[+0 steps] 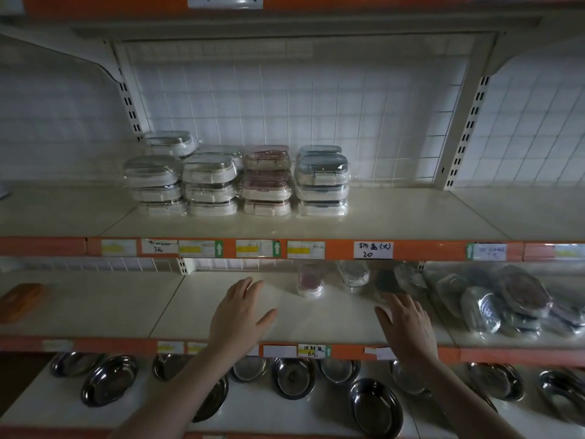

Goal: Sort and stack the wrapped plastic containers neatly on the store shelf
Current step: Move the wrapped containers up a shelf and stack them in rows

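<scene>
Both hands, left hand (239,313) and right hand (406,324), reach over the middle shelf (316,321) with each grip spread and empty, below the stacked wrapped containers (235,182).

Clear-wrapped, rounded-rectangular plastic containers with white bases (235,182) are stacked flat in four neat columns on the cream upper shelf board (395,217). The left column is topped by a grey-lidded container (152,171), the third column is made up of pink-lidded containers (267,180), and the right column is topped by a blue-grey-lidded container (322,172). More containers are seen behind the front row. On the middle shelf board (316,318), a loose, tilted heap of wrapped containers (497,302) lies at the right. Three more are stood on end near the back, among them a pink-lidded one (310,280) and a clear one (353,275).
</scene>
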`<state>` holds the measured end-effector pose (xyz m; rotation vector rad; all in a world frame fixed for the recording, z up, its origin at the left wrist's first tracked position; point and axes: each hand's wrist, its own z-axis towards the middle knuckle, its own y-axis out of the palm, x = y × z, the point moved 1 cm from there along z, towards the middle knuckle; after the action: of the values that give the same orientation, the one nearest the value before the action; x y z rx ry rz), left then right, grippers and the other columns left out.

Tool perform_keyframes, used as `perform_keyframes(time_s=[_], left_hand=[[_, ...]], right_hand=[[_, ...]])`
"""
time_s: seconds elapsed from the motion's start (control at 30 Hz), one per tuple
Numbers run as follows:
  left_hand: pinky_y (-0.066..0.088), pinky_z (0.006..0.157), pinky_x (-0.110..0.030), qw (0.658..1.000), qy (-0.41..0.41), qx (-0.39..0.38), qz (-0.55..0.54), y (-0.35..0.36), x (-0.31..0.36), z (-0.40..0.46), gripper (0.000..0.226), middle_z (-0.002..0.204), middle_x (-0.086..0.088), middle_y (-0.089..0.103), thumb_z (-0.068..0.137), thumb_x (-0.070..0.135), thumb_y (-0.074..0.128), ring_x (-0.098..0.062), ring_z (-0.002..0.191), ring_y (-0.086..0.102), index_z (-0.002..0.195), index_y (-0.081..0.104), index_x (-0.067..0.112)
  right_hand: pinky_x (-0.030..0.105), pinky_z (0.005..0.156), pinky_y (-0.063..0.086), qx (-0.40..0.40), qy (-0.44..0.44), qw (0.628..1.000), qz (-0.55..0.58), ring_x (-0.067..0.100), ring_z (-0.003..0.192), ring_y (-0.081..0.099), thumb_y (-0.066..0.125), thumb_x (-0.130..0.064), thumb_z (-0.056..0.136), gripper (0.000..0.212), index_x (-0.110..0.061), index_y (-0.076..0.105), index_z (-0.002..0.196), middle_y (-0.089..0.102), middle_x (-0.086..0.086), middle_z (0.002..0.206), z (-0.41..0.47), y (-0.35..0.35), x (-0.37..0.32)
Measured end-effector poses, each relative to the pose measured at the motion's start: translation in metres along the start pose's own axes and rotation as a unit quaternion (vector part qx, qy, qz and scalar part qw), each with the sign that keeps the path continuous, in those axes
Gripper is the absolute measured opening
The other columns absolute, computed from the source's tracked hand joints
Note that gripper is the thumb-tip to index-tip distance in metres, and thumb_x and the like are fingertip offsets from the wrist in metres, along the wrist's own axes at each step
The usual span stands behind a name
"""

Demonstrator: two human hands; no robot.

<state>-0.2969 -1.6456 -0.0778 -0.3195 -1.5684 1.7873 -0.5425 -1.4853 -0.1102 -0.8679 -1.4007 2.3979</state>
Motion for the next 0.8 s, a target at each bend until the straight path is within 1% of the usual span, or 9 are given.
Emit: perform_keyframes(time_s=[0.1, 0.2, 0.3, 0.4, 0.53, 0.63, 0.73, 0.8], left_hand=[[0.028, 0.11, -0.028, 1.0, -0.001, -0.01, -0.012, 0.018, 0.02, -0.001, 0.065, 0.154, -0.001, 0.024, 0.093, 0.052, 0.045, -0.016, 0.142, 0.021, 0.147, 0.029, 0.018], [0.026, 0.111, -0.027, 1.0, -0.008, -0.016, -0.017, 0.042, 0.035, 0.001, 0.065, 0.155, 0.002, 0.022, 0.093, 0.054, 0.042, -0.014, 0.142, 0.019, 0.147, 0.027, 0.02], [0.026, 0.111, -0.027, 0.999, -0.021, -0.025, -0.029, 0.066, 0.045, 0.006, 0.066, 0.155, 0.002, 0.021, 0.093, 0.055, 0.041, -0.014, 0.142, 0.019, 0.147, 0.026, 0.021], [0.028, 0.109, -0.028, 0.998, -0.029, -0.029, -0.039, 0.086, 0.051, 0.018, 0.065, 0.154, 0.001, 0.024, 0.093, 0.054, 0.043, -0.015, 0.141, 0.022, 0.146, 0.028, 0.019], [0.034, 0.103, -0.027, 0.999, -0.027, -0.005, -0.034, 0.122, 0.048, 0.056, 0.056, 0.146, 0.001, 0.034, 0.093, 0.048, 0.047, -0.016, 0.134, 0.03, 0.138, 0.037, 0.016], [0.034, 0.101, -0.026, 0.999, -0.025, 0.002, -0.024, 0.168, 0.036, 0.091, 0.055, 0.143, 0.001, 0.035, 0.093, 0.047, 0.047, -0.016, 0.133, 0.032, 0.138, 0.037, 0.016], [0.038, 0.095, -0.025, 0.999, -0.018, 0.012, -0.027, 0.22, 0.023, 0.123, 0.055, 0.135, 0.001, 0.041, 0.093, 0.047, 0.049, -0.016, 0.126, 0.038, 0.136, 0.04, 0.015], [0.039, 0.093, -0.027, 0.999, -0.02, 0.015, -0.034, 0.252, 0.016, 0.145, 0.055, 0.133, 0.0, 0.043, 0.091, 0.047, 0.052, -0.017, 0.125, 0.039, 0.136, 0.042, 0.016]], right_hand=[[0.039, 0.083, 0.046, -0.011, -0.001, 1.0, 0.003, 0.032, 0.099, 0.06, 0.065, -0.023, 0.086, 0.031, -0.01, 0.062, 0.114, 0.062, 0.013, 0.111, -0.002, 0.003, 0.023], [0.037, 0.09, 0.043, -0.027, 0.001, 1.0, -0.001, 0.028, 0.11, 0.055, 0.06, -0.028, 0.089, 0.04, -0.014, 0.056, 0.126, 0.056, 0.01, 0.123, 0.0, 0.011, 0.047], [0.035, 0.095, 0.04, -0.046, 0.013, 0.999, -0.005, 0.025, 0.117, 0.051, 0.055, -0.033, 0.092, 0.045, -0.017, 0.049, 0.133, 0.051, 0.008, 0.13, 0.006, 0.022, 0.067], [0.034, 0.097, 0.039, -0.055, 0.019, 0.998, -0.007, 0.025, 0.119, 0.05, 0.053, -0.034, 0.093, 0.045, -0.018, 0.047, 0.134, 0.05, 0.008, 0.132, 0.014, 0.037, 0.081], [0.035, 0.098, 0.039, -0.059, 0.017, 0.998, -0.017, 0.027, 0.118, 0.049, 0.053, -0.035, 0.093, 0.045, -0.014, 0.047, 0.133, 0.05, 0.01, 0.129, 0.038, 0.074, 0.099], [0.034, 0.097, 0.038, -0.055, 0.021, 0.998, -0.025, 0.027, 0.119, 0.047, 0.052, -0.035, 0.093, 0.046, -0.013, 0.046, 0.133, 0.049, 0.011, 0.129, 0.06, 0.117, 0.114], [0.036, 0.097, 0.038, -0.047, 0.026, 0.998, -0.018, 0.028, 0.119, 0.046, 0.053, -0.034, 0.092, 0.043, -0.012, 0.048, 0.13, 0.049, 0.011, 0.128, 0.082, 0.163, 0.129], [0.036, 0.096, 0.038, -0.038, 0.026, 0.999, -0.012, 0.029, 0.118, 0.046, 0.054, -0.032, 0.092, 0.043, -0.012, 0.049, 0.129, 0.049, 0.012, 0.126, 0.097, 0.19, 0.136]])
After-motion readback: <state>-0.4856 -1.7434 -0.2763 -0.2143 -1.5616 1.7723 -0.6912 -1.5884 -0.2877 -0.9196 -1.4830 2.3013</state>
